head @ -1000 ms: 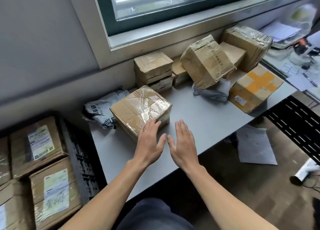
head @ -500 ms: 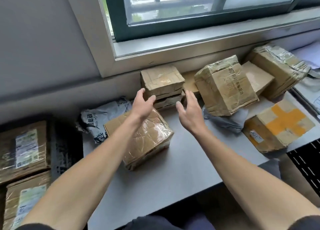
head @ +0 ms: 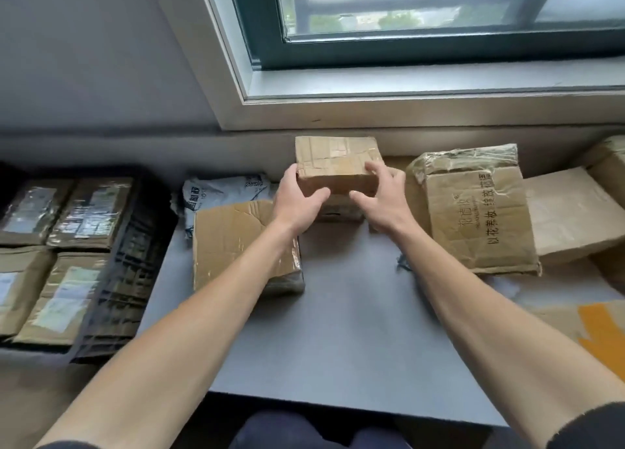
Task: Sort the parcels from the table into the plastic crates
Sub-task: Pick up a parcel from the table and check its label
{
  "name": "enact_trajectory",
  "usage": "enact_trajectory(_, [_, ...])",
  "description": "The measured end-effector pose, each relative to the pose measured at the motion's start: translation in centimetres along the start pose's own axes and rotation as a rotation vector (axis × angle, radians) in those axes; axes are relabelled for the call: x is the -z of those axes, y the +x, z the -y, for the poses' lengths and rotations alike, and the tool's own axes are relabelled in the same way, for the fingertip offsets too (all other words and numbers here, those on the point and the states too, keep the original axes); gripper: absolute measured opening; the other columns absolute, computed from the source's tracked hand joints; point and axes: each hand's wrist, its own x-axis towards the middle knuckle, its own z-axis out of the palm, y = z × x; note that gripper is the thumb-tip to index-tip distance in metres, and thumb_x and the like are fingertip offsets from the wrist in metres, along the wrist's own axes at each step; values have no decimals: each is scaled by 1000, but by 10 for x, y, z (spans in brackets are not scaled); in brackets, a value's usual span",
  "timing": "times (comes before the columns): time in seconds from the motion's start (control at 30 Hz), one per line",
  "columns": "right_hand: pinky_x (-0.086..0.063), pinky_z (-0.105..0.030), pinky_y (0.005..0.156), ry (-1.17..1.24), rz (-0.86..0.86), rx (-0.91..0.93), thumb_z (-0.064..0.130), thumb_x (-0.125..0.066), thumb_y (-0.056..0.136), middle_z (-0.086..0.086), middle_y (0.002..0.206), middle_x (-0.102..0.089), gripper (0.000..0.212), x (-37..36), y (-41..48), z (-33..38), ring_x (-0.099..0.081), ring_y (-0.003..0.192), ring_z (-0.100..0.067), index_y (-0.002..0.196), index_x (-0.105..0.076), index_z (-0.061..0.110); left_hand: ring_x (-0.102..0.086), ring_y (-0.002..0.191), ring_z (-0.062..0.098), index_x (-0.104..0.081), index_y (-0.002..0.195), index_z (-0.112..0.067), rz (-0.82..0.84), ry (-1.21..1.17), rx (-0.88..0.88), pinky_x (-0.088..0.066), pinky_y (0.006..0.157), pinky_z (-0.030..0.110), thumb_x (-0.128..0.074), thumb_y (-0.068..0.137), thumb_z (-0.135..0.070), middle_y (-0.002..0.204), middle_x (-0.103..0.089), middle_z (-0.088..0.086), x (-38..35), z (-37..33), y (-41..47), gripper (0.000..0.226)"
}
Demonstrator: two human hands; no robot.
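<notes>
Both hands, left (head: 297, 201) and right (head: 383, 199), around the small taped parcel (head: 333, 159).

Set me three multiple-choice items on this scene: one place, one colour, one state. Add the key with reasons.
1. The crate stands: A left of the table; B on it; C right of it.
2. The table top is: A red; B grey; C green.
3. The small box is: A in the crate; B lying untouched; C held from both sides.
Key: 1 A, it sits beyond the table's left edge; 2 B, the bare top shows grey; 3 C, left grip and right grip clasp it.
</notes>
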Motion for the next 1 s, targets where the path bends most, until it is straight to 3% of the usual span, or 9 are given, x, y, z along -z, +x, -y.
enact_trajectory(0.07, [-23,0,103,29,-112,100,12,-77,89,-8,133,-35,58,4,-28,-4,-39,119,-6,142,-53,14,-46,127,11,-38,151,-11,-89,-23,-93,-33,109,18,-85,84,-22,141,-45,-1,-5,5,-30,82])
enact_trajectory(0.13, [-28,-2,105,38,-202,172,9,-80,86,-8,127,-37,54,6,-65,-12,-39,113,-4,135,-58,14,-50,130,16,-37,150,-13,-105,-68,-119,-40,113,30,-90,77,-26,141,-46,3,-10,19,-58,91])
enact_trajectory(0.3, [-45,-30,108,-22,-301,195,2,-85,79,-3,123,-38,55,-5,-160,-47,-49,118,-19,126,-61,14,-49,123,10,-32,161,-18,-125,-13,-130,-40,102,18,-92,77,-24,126,-42,-5,-28,64,-145,104])
enact_trajectory(0.43, [-41,-11,103,-117,-316,135,-1,-88,76,2,122,-36,55,-16,-233,-88,-45,117,5,123,-61,14,-53,115,7,-33,162,-20,-74,-15,-86,-41,95,14,-92,77,-20,123,-48,-2,-47,117,-205,103])
enact_trajectory(0.57, [-44,-10,99,-191,-190,45,-1,-84,80,6,122,-34,53,-33,-269,-119,-49,113,11,120,-58,20,-53,121,2,-34,160,-23,90,-7,26,-39,102,14,-88,81,-18,131,-47,-8,-52,165,-234,97])
enact_trajectory(0.7, [-40,-11,103,-179,-48,-89,-1,-77,83,2,121,-38,49,-50,-286,-133,-48,112,11,113,-50,27,-63,121,5,-36,157,-25,252,-114,208,-50,110,32,-76,82,-12,142,-50,-7,-40,200,-243,86])
enact_trajectory(0.8, [-34,-1,95,-148,-42,-157,7,-75,88,2,119,-42,39,-51,-283,-135,-49,111,9,114,-52,23,-63,112,-7,-53,139,-18,274,-174,332,-50,104,19,-54,90,12,133,-62,-1,-30,203,-237,58])
enact_trajectory(0.9, [-33,0,92,-130,-95,-164,8,-70,93,2,121,-44,35,-46,-269,-134,-46,111,14,119,-53,23,-65,119,11,-63,132,-14,258,-251,486,-55,102,32,-38,95,14,128,-70,5,-27,211,-221,53])
enact_trajectory(1.0, [-36,-1,89,-111,-60,-187,6,-66,95,3,124,-45,34,-43,-257,-134,-45,110,19,121,-55,25,-68,115,18,-67,129,-13,258,-318,580,-55,95,30,-43,104,2,123,-73,5,-28,213,-209,38])
